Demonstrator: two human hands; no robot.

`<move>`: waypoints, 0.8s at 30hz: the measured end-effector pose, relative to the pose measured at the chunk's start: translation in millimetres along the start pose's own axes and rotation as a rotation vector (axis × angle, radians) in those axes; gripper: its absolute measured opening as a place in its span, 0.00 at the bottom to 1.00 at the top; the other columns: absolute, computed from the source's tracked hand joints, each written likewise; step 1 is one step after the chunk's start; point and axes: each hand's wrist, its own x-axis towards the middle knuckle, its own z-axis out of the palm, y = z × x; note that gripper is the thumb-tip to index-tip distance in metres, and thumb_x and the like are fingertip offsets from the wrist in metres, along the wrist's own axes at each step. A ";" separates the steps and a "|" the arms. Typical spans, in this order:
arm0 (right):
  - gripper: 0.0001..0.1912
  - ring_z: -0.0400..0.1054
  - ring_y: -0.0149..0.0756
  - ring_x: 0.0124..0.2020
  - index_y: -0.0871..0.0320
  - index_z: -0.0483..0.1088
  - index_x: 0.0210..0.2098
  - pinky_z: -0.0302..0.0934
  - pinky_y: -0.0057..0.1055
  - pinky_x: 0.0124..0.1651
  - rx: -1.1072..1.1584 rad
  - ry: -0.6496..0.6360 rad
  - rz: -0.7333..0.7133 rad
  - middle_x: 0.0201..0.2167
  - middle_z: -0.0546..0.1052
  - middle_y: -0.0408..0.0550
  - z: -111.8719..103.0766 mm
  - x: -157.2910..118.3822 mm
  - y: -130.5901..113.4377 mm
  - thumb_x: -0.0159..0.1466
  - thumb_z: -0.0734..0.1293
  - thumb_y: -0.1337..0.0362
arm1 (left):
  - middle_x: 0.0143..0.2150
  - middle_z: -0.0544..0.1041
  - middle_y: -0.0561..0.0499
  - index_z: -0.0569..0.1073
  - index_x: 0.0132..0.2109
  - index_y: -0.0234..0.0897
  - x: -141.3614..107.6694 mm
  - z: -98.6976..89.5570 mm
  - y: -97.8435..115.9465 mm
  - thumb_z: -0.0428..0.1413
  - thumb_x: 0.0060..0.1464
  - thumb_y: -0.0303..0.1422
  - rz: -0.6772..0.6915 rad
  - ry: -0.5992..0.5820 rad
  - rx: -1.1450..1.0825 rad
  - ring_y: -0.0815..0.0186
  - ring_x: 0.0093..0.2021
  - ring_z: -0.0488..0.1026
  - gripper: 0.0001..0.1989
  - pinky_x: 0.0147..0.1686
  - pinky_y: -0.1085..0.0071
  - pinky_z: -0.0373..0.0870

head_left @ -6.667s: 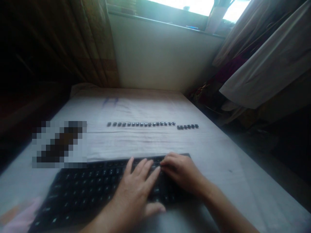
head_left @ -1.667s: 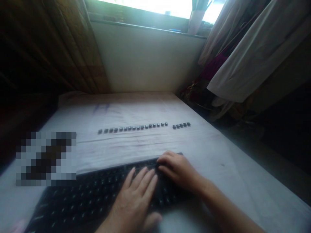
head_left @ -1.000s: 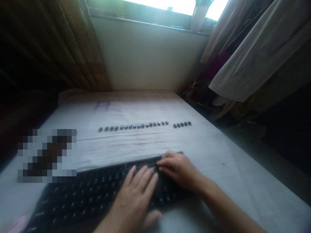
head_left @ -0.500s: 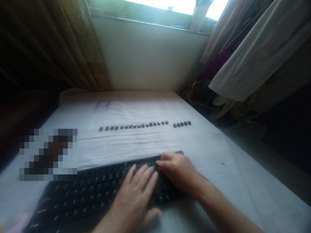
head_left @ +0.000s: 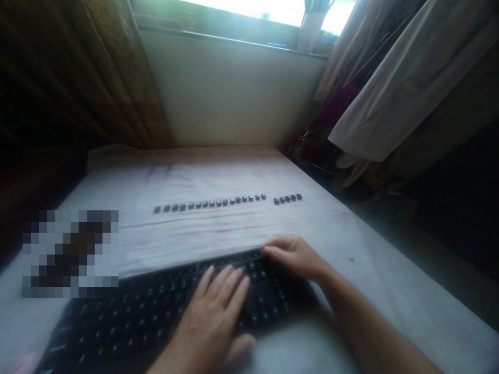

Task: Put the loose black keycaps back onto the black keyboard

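A black keyboard (head_left: 156, 298) lies at a slant on the white sheet, its upper row of keys bare-looking and dark. My left hand (head_left: 218, 311) rests flat over its middle keys with fingers stretched and apart, holding nothing. At the keyboard's top right edge is my right hand (head_left: 298, 257), thumb and fingertips pinched together over the upper row. What sits between those fingertips, if anything, is too small to make out. Beyond the keyboard, a long row of small dark keycaps (head_left: 212, 203) lies on the sheet, with a shorter row of keycaps (head_left: 288, 198) to its right.
The white sheet (head_left: 351, 228) covers the bed-like surface, whose right edge drops to a dark floor. A pixelated patch (head_left: 70, 254) hides an item at left. Curtains (head_left: 113, 78) and hanging cloths (head_left: 374, 119) flank the wall (head_left: 234, 93) below a window.
My right hand has shifted slightly up along the keyboard's top right edge, uncovering more keys there. My left hand stays flat on the keys. The view has moved a little.
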 end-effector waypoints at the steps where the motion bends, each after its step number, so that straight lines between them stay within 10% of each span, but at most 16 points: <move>1: 0.14 0.72 0.36 0.30 0.58 0.80 0.34 0.67 0.33 0.37 0.015 0.002 0.009 0.29 0.81 0.46 0.6 0.1 -0.2 0.57 0.70 0.54 | 0.63 0.68 0.40 0.62 0.64 0.33 -0.1 0.0 -0.2 0.58 0.55 0.49 0.002 0.003 -0.001 0.50 0.62 0.64 0.36 0.62 0.50 0.57; 9: 0.17 0.63 0.28 0.23 0.58 0.80 0.29 0.58 0.26 0.27 0.266 0.026 0.085 0.22 0.76 0.42 -4.2 -1.0 -5.1 0.51 0.75 0.50 | 0.64 0.67 0.41 0.61 0.65 0.34 -1.6 2.1 -1.2 0.56 0.57 0.49 0.006 0.003 0.004 0.51 0.63 0.63 0.35 0.63 0.51 0.55; 14: 0.18 0.59 0.25 0.20 0.59 0.77 0.27 0.52 0.24 0.22 0.528 0.265 0.112 0.20 0.73 0.41 -12.5 4.0 6.9 0.48 0.76 0.50 | 0.64 0.67 0.41 0.61 0.65 0.33 0.0 2.6 0.5 0.55 0.57 0.50 0.019 0.020 0.029 0.52 0.62 0.63 0.36 0.63 0.52 0.55; 18: 0.20 0.66 0.31 0.24 0.60 0.78 0.33 0.59 0.28 0.26 0.317 0.541 0.060 0.24 0.77 0.47 -15.4 11.3 19.1 0.51 0.72 0.49 | 0.66 0.64 0.41 0.59 0.67 0.34 -2.1 1.2 0.5 0.56 0.57 0.51 -0.005 0.029 0.030 0.51 0.64 0.60 0.38 0.63 0.51 0.53; 24: 0.12 0.74 0.43 0.37 0.57 0.80 0.30 0.65 0.39 0.46 0.086 0.502 0.017 0.32 0.82 0.50 -12.8 13.8 25.1 0.49 0.72 0.56 | 0.66 0.63 0.37 0.58 0.68 0.36 -8.9 -8.7 -29.2 0.55 0.51 0.61 -0.152 -0.088 0.000 0.43 0.64 0.61 0.46 0.60 0.43 0.56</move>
